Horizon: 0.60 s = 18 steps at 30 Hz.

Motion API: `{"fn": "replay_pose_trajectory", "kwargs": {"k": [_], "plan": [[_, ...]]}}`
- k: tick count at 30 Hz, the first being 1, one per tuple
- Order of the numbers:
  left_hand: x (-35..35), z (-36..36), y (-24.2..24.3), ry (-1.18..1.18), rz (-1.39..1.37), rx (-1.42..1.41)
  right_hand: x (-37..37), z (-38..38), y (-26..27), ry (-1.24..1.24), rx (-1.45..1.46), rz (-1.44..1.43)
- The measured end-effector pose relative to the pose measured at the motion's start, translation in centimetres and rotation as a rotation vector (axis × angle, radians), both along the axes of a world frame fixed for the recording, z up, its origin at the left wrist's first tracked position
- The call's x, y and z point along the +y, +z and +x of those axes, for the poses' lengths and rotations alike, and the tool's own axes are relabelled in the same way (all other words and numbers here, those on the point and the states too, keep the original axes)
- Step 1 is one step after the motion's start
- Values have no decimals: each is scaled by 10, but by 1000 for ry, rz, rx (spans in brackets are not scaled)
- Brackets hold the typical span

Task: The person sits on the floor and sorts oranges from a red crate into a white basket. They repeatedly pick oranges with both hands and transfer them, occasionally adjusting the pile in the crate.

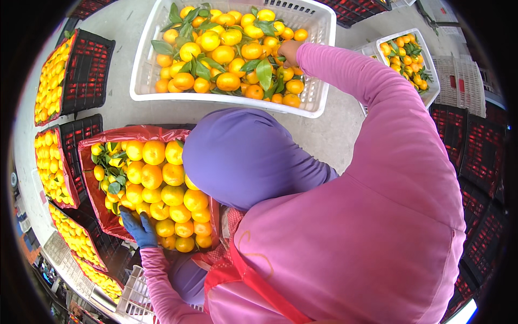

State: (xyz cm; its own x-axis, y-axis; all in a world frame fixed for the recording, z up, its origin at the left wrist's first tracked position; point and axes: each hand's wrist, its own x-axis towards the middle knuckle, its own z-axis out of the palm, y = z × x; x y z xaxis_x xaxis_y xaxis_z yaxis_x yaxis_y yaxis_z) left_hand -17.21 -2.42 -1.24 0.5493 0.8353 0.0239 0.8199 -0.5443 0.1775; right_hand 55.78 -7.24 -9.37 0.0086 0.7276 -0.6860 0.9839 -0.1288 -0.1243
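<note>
My left hand (139, 230), in a blue glove, rests on the near left edge of the mandarins in a crate lined with red plastic film (92, 192). Its fingers are spread and nothing shows in its grip. Large mandarins (151, 177) sit there in rows, with smaller leafy mandarins (114, 187) along the left side. My bare right hand (288, 53) reaches into the right part of a white plastic crate (323, 77) of loose mandarins with green leaves (226, 54). Its fingertips are hidden among fruit and leaves, so I cannot see whether it holds one.
Black crates (88, 71) filled with mandarins line the left. A smaller white crate (433, 81) of leafy fruit stands at the upper right, beside stacked pale crates (461, 87). Black crates with red lining (483, 150) are stacked along the right. Concrete floor (344, 121) shows between them.
</note>
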Motion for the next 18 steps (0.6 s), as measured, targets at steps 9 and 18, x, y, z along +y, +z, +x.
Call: {"fn": "replay_pose_trajectory", "kwargs": {"k": [9, 18], "plan": [[-2, 9, 5, 21, 6, -26, -20, -45, 1, -176, -93, 4], [-5, 20, 10, 85, -16, -37, -29, -51, -25, -194, -191, 97]]}}
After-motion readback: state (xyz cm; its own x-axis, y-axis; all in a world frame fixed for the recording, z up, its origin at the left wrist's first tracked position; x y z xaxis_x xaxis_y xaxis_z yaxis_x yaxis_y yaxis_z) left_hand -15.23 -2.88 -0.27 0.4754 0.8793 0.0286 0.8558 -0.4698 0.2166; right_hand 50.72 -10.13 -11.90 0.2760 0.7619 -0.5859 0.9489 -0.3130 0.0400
